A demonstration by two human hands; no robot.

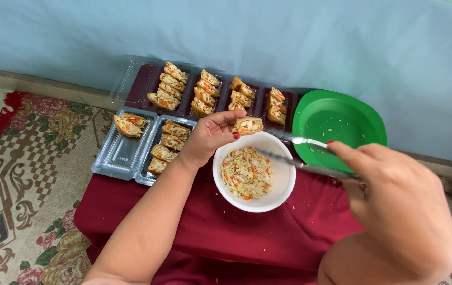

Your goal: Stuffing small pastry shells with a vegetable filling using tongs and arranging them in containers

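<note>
Holding a stuffed tofu pocket [247, 125] pinched at its fingertips, the left hand [208, 138] is hovering over the far rim of the white bowl [284, 182], the pocket's long axis running left to right. The right hand [395, 203] is gripping metal tongs [302, 154] whose tips are reaching from the right, just beside the pocket. Filling [247, 173] is lying in the bowl directly below. The clear tray [118, 155] is sitting just left of the left hand, nearer it than the right.
</note>
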